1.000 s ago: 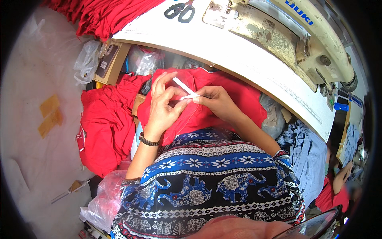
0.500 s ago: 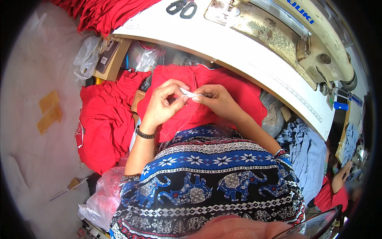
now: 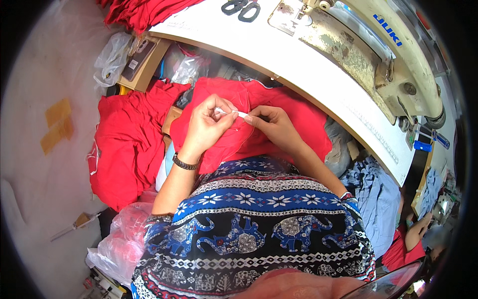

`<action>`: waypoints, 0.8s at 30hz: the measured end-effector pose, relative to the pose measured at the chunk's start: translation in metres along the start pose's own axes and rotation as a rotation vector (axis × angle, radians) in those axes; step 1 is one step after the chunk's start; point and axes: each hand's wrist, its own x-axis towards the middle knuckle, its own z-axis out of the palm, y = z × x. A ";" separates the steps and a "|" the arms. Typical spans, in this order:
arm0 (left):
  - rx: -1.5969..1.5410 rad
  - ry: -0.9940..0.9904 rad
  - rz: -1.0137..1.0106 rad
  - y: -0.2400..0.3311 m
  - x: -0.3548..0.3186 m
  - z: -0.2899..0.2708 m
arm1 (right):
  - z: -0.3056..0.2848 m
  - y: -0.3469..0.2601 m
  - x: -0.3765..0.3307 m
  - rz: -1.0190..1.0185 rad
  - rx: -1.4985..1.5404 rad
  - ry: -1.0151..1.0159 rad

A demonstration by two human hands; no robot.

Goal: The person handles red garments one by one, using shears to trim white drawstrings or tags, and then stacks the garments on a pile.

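Pinching a small white strip [image 3: 238, 113] between both hands: left hand [image 3: 209, 124] fingertips closed on one end, right hand [image 3: 271, 127] thumb and forefinger closed on the other. Strip sits just above the red garment [image 3: 298, 117] in the lap, below the sewing table [image 3: 318, 74] edge. Best kept taut and flat, grip near the ends. Scissors [image 3: 242, 7] on table, well apart.

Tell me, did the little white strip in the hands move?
Yes. The white strip stuck up toward the table edge before; now it lies lower and flatter, pinched between both hands over the red cloth.
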 end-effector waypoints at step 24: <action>1.087 0.156 0.519 0.054 0.209 -0.008 | 0.003 0.002 -0.002 0.077 0.317 0.090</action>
